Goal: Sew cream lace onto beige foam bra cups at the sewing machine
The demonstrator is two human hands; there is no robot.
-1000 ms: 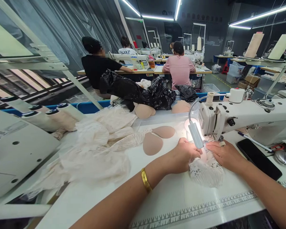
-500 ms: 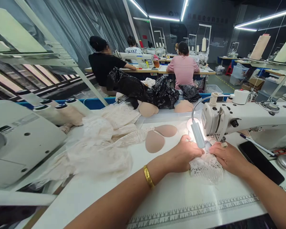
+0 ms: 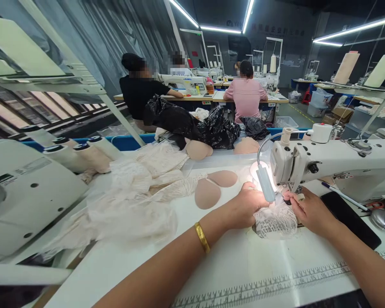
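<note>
- Four o'clock in our view, the lace piece (image 3: 276,222) sits on the worktop (image 3: 231,261), below the sewing machine (image 3: 343,158) head!
- Our left hand (image 3: 246,208) has its fingers gripping the nine o'clock edge; our right hand (image 3: 312,211) pinches at two o'clock.
- Danger: uneven pull could pucker it, and fingers creeping inward could get nipped.
- Texture: limp, webby, open mesh; at ten o'clock from it, smooth, rounded tan cups (image 3: 208,194).
</note>
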